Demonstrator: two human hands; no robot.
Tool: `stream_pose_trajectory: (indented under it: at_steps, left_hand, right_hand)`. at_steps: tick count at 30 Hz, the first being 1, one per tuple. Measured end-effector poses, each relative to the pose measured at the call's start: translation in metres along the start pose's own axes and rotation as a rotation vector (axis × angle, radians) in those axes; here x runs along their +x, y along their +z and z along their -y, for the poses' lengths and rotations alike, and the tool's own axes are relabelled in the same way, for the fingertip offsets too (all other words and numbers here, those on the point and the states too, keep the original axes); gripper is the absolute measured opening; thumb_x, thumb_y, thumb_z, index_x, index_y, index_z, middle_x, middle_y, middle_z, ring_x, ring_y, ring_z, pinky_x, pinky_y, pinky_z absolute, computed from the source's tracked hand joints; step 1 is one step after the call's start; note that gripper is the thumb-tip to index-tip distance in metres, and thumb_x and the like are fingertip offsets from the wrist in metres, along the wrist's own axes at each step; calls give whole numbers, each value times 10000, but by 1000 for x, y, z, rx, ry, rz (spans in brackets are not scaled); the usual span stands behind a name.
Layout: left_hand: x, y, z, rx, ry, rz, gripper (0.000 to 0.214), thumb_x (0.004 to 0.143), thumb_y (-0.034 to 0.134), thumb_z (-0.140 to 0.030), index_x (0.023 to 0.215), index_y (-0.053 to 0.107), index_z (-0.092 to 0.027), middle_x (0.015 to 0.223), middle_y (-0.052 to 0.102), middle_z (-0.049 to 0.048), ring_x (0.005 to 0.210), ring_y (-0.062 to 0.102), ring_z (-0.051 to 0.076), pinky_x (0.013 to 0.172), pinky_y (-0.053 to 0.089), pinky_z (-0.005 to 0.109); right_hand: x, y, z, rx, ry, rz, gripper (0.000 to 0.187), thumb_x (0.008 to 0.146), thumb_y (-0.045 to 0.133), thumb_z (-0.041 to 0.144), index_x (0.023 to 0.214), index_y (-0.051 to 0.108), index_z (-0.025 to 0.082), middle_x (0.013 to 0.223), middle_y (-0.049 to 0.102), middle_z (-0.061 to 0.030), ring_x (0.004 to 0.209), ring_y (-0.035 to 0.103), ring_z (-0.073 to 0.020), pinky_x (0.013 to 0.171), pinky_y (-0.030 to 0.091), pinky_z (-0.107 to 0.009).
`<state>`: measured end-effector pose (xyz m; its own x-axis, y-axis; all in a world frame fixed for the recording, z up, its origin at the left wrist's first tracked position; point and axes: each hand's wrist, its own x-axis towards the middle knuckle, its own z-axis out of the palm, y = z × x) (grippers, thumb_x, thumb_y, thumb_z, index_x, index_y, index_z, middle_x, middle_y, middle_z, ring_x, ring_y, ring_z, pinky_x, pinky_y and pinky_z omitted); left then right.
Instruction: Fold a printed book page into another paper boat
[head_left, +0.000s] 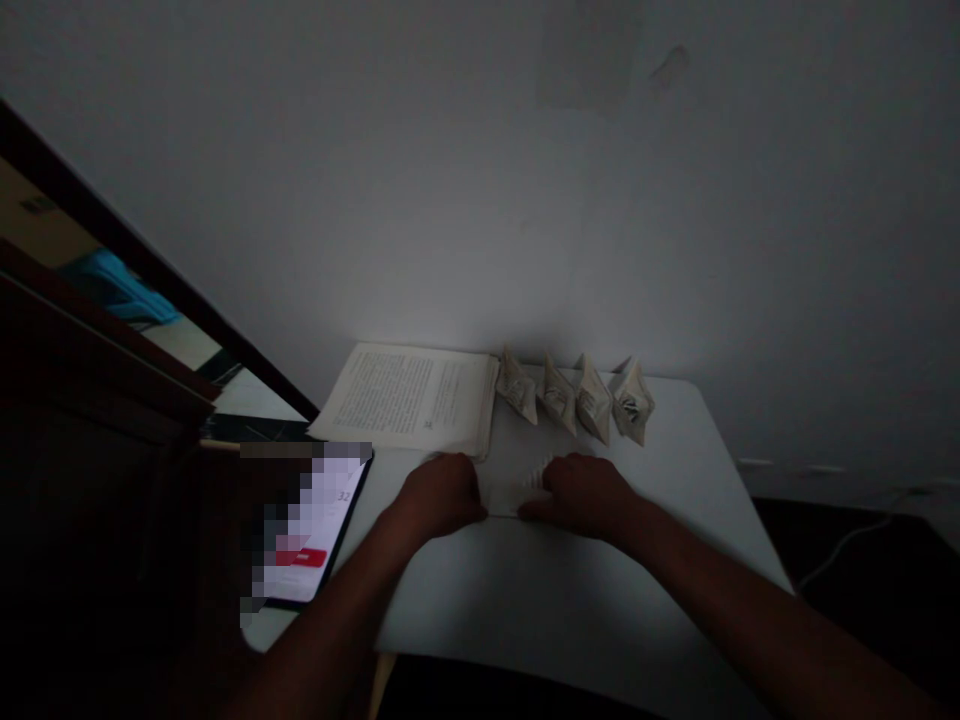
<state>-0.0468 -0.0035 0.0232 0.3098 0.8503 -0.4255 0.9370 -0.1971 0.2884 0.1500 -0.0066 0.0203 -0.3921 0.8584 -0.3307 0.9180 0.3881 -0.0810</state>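
A small piece of pale paper (508, 492) lies on the white table (570, 590) between my two hands. My left hand (439, 497) presses on its left edge with curled fingers. My right hand (581, 495) pinches its right edge, fingers closed. Behind the hands, several folded paper shapes (577, 398) made of printed pages stand in a row. An open book (412, 397) with printed text lies to the left of them. The scene is dim.
A lit phone (319, 530) lies at the table's left edge. Dark wooden furniture (90, 420) stands at the left. A plain wall (480, 180) rises right behind the table. A pale cable (847, 540) runs over the floor at the right.
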Motion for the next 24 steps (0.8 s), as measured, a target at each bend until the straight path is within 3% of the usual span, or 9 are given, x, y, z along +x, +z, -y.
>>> stream_pose_trajectory:
  at_steps: [9,14,17,24]
  left_hand:
    - [-4,-4,-5,-76,51,-8,216,645,637,-393,708,707,-198,712,690,48,671,624,183,568,423,254]
    - [-2,6,-21,-34,105,-55,220,698,585,-378,732,717,-204,746,696,56,724,632,194,632,450,273]
    - [2,13,-24,-5,66,-96,233,701,578,-384,731,716,-199,766,694,70,761,633,216,654,460,290]
    - [5,12,-22,-22,58,-68,197,679,606,-368,711,713,-206,764,691,60,761,629,209,664,463,282]
  right_hand:
    - [1,-2,1,7,-3,4,538,731,483,643,801,680,148,845,690,-148,793,647,-286,625,451,-339]
    - [2,0,1,3,14,2,578,741,442,665,814,675,141,850,684,-157,799,646,-302,623,461,-360]
    - [2,0,2,-1,11,-1,606,760,406,669,841,675,133,863,682,-166,808,645,-304,636,464,-366]
    - [2,-2,-2,32,-11,51,493,729,519,603,822,683,147,882,684,-157,827,638,-299,638,453,-347]
